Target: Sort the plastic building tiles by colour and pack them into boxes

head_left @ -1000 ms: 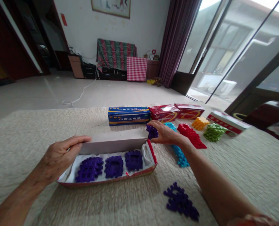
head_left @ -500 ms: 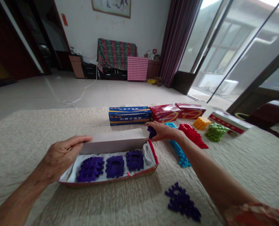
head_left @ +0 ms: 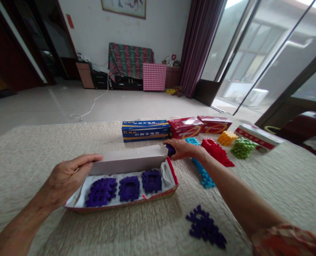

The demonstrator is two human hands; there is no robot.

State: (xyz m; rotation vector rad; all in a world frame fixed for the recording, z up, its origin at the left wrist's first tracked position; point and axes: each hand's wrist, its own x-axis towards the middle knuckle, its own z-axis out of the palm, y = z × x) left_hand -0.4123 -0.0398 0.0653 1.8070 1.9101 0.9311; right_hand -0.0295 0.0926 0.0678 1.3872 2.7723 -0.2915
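Observation:
An open cardboard box (head_left: 173, 175) lies in front of me, lined with white cloth, with several purple interlocking pieces (head_left: 129, 188) in it. My left hand (head_left: 69, 177) grips the box's back left edge between thumb and fingers. At the back right corner, my right hand (head_left: 179, 148) holds a purple piece (head_left: 170, 150) beside the raised white flap (head_left: 136, 152). More purple pieces (head_left: 206, 227) lie on the quilted cover, right of the box.
Behind stand a blue box (head_left: 145, 133) and red boxes (head_left: 185, 127). To the right are blue pieces (head_left: 204, 174), red pieces (head_left: 216, 151), orange pieces (head_left: 227, 138), green pieces (head_left: 243, 147) and a white-and-red box (head_left: 260, 138).
The whole view has shifted slightly, so things appear a little further left. Both hands keep their holds, and nothing else has visibly moved.

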